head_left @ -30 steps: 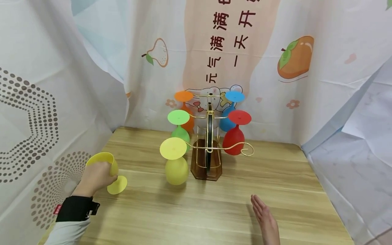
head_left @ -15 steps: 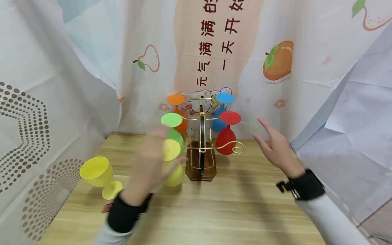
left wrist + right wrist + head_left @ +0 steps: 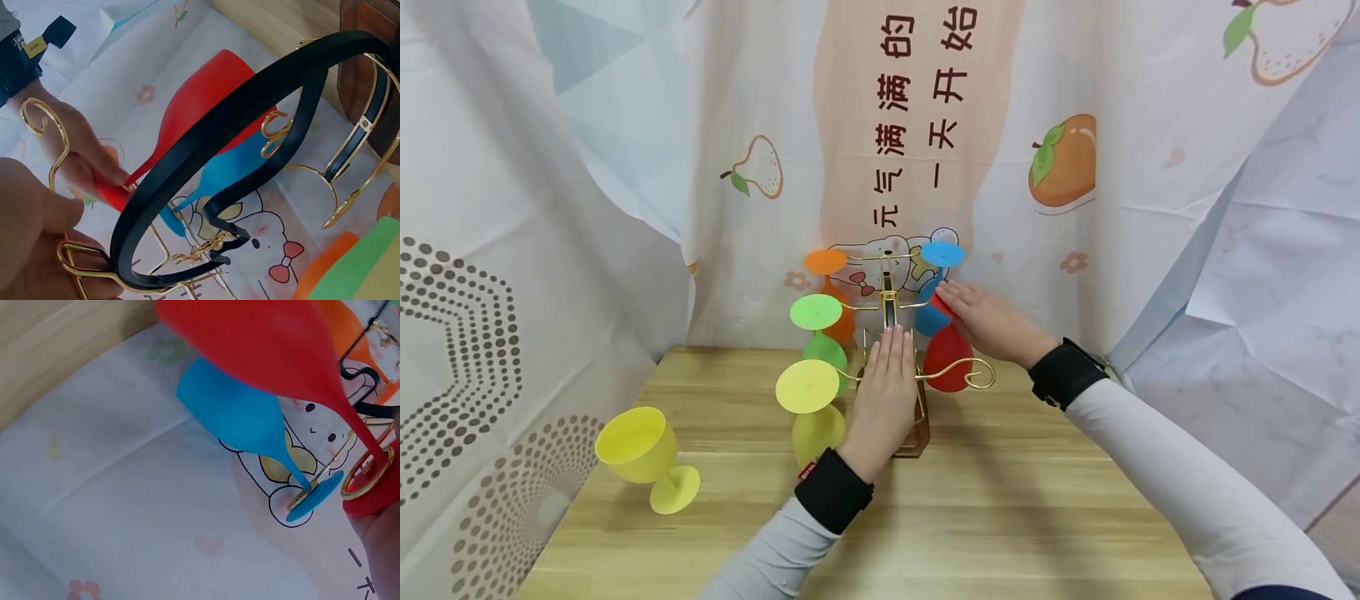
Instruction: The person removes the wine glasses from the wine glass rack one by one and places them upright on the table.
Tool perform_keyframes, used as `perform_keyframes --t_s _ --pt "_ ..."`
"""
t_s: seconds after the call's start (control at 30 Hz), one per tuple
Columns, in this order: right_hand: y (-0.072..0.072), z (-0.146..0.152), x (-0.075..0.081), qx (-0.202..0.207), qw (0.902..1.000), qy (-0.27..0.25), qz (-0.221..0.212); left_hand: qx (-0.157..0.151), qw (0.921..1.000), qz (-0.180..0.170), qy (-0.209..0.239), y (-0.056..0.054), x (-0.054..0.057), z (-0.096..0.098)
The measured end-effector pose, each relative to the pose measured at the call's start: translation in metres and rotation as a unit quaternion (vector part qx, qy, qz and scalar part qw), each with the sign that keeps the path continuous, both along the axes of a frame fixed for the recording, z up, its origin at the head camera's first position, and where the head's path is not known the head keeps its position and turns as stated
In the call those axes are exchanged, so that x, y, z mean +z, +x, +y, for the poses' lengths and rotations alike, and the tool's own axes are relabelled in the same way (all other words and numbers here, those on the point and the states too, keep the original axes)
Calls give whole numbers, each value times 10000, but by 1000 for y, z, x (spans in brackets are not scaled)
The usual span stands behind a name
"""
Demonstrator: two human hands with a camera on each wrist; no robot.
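Note:
My left hand [image 3: 883,404] grips the front of a goblet rack with a curved black frame [image 3: 187,144] and gold wire arms. In the left wrist view, the thumb and fingers lie on either side of the gold wire. At the rack's right side my right hand [image 3: 988,321] pinches the foot of a red goblet [image 3: 949,358], which hangs upside down in its wire loop. Behind it hangs a blue goblet [image 3: 237,415]. Along the left side hang a yellow goblet [image 3: 808,387], a green goblet [image 3: 816,311] and an orange goblet [image 3: 825,262], all inverted.
Another yellow goblet [image 3: 640,446] stands upright at the left of the wooden table [image 3: 1000,517]. The rack's brown base [image 3: 917,446] rests on the wood. A printed curtain [image 3: 760,275] hangs close behind the rack, with more cloth at both sides.
My left hand has let go of the yellow goblet at the left and moved right onto the rack. The right hand has come up from the lower right to the red goblet's foot.

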State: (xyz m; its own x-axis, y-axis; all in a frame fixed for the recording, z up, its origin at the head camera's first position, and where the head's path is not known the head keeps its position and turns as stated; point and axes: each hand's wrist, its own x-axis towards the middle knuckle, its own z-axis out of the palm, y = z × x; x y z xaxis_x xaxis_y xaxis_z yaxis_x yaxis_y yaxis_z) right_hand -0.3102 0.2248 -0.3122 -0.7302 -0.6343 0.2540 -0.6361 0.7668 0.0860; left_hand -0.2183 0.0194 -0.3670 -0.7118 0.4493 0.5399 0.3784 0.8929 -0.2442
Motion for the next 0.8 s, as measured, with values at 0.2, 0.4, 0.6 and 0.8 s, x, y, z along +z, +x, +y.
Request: perform_keyframes --t_s 0.2,0.4,0.6,0.8 --pt "-3 9 5 -160 9997 20 166 57 9990 429 -118 -3 0 -2" --pt "-14 10 10 -222 9992 -160 307 22 9991 403 -151 0 -2 -3" --pt "-13 -9 12 237 9977 160 607 -3 9991 411 -115 1 -6 -1" --pt "9 -10 10 653 9956 115 660 72 9985 511 -172 -2 -4 -3"
